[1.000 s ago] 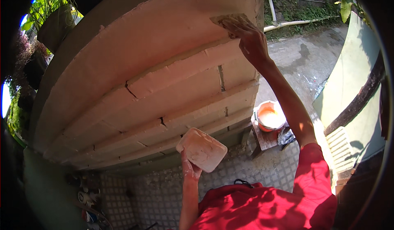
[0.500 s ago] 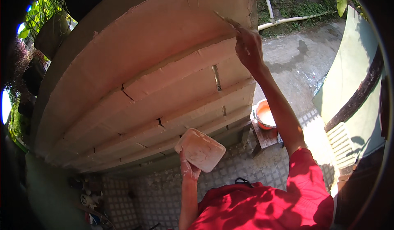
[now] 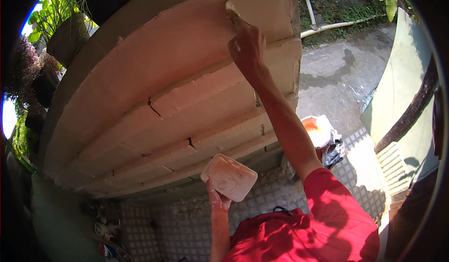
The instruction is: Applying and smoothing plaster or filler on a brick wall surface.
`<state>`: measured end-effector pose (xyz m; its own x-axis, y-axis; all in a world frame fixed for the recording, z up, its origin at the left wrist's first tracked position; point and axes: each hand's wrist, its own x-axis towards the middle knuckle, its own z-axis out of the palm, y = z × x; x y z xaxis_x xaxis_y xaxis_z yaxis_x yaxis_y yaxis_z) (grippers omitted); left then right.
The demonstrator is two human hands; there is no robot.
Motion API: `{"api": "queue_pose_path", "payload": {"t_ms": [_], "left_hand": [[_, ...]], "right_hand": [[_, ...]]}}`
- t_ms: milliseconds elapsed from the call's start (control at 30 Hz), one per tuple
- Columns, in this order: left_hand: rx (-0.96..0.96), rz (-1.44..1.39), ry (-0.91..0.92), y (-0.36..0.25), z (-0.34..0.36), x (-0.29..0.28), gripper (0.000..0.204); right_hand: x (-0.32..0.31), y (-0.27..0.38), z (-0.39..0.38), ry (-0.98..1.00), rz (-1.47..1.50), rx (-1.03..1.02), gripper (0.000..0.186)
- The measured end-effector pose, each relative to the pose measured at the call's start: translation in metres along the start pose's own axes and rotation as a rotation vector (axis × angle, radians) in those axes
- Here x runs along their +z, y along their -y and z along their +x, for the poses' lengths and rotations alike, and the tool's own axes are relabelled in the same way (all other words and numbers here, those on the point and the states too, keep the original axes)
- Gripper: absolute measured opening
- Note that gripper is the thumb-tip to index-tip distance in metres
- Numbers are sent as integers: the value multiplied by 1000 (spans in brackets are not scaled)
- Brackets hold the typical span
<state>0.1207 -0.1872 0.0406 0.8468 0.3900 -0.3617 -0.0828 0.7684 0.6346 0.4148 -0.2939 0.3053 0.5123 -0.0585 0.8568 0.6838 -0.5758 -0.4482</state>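
Note:
My right hand (image 3: 248, 47) reaches up to the upper right of a pale, ribbed wall (image 3: 163, 42). Its fingers are closed round a small paintbrush (image 3: 231, 10), whose light bristly tip lies at the wall's smooth top band; the grip hides most of the handle. Lower down, my left hand (image 3: 217, 197) holds a shallow rectangular plastic tub (image 3: 230, 178) from below and by its near left side. Whitish residue coats the tub's inside, and pale smears mark both hands.
An orange-and-white bucket (image 3: 318, 130) stands right of the wall, partly behind my right forearm, with a dark crumpled bundle (image 3: 334, 150) beside it. Potted plants (image 3: 68, 40) line the upper left. A white pipe (image 3: 336, 26) runs along the far right bank. Patterned tiles (image 3: 187, 229) cover the floor.
My right hand has moved left and slightly up along the wall with the paintbrush. The tub in my left hand stays nearly in place. The view has shifted a little.

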Motion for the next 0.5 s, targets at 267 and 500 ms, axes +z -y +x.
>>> {"api": "queue_pose_path", "payload": {"t_ms": [267, 500], "left_hand": [[-11, -47, 4, -2, 1, 0, 63], [-27, -37, 5, -2, 1, 1, 66]], "right_hand": [[-37, -42, 16, -256, 180, -189, 36], [-29, -52, 48, -329, -65, -28, 49]]}}
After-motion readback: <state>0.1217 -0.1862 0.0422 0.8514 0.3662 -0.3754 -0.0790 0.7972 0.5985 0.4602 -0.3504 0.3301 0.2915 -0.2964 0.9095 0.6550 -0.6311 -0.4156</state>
